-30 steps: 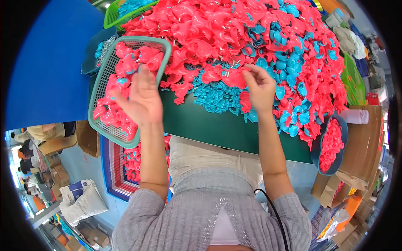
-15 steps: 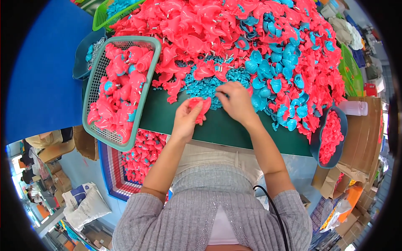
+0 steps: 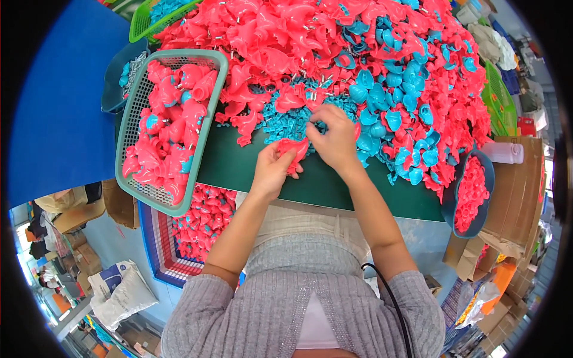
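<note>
My left hand (image 3: 272, 171) is closed on a glossy pink plastic shell part (image 3: 293, 151), holding it over the near edge of the green tabletop (image 3: 239, 170). Just to its right, my right hand (image 3: 338, 138) is bent with thumb and forefinger drawn together. Whatever may be in that pinch is too small to make out. Behind both hands lies a heap of small blue plastic pieces (image 3: 280, 124). A large mound of pink shell parts (image 3: 274, 36) rises beyond, with blue cup-shaped parts (image 3: 382, 98) mixed in at the right.
At the left, a grey-green basket (image 3: 197, 173) holds pink parts with blue bits. A dark bin (image 3: 113, 89) with metal pieces stands behind it. A blue-and-red crate (image 3: 156, 250) sits below. On the right are a bowl of pink pieces (image 3: 471, 197) and a cardboard box (image 3: 516, 197).
My left hand has shifted slightly right with the pink shell part, closer to my right hand. The right hand has lifted a little off the small blue pieces, its fingers more curled.
</note>
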Demonstrator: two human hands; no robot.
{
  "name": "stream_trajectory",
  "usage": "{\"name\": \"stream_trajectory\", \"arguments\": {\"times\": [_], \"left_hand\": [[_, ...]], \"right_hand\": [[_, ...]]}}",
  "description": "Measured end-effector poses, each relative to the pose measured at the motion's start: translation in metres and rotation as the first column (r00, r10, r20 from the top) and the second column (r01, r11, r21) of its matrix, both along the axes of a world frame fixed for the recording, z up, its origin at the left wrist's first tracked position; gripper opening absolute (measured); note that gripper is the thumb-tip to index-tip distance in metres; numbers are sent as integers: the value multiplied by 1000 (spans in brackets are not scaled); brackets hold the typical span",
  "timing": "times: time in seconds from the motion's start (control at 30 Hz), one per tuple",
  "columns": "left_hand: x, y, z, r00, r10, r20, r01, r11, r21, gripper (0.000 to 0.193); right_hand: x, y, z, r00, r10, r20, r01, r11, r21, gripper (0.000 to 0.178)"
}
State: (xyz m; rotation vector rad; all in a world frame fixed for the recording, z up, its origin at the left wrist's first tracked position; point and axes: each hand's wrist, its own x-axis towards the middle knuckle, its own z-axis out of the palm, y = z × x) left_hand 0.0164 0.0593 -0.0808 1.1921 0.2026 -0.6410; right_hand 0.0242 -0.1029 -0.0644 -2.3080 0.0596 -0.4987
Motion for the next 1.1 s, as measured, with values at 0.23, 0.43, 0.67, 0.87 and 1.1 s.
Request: {"name": "stream_trajectory", "arguments": {"times": [0.23, 0.43, 0.67, 0.87, 1.1], "left_hand": [[-1, -15, 23, 989, -128, 73, 130, 991, -31, 11], [-8, -25, 36, 984, -150, 93, 155, 987, -48, 10], [-16, -29, 32, 986, -132, 101, 140, 987, -78, 13], [-21, -41, 36, 983, -121, 136, 132, 988, -78, 11], [-24, -42, 36, 982, -103, 159, 116, 990, -75, 10]], "right_hand": [[-35, -15, 30, 950, 268, 161, -269, 963, -17, 16], [-43, -25, 34, 908, 335, 253, -313, 942, -123, 25], [-57, -18, 19, 949, 192, 250, -205, 978, 27, 24], [-62, -18, 22, 912, 54, 408, -41, 998, -40, 22], [-64, -20, 21, 932, 114, 345, -89, 992, -86, 22]]}}
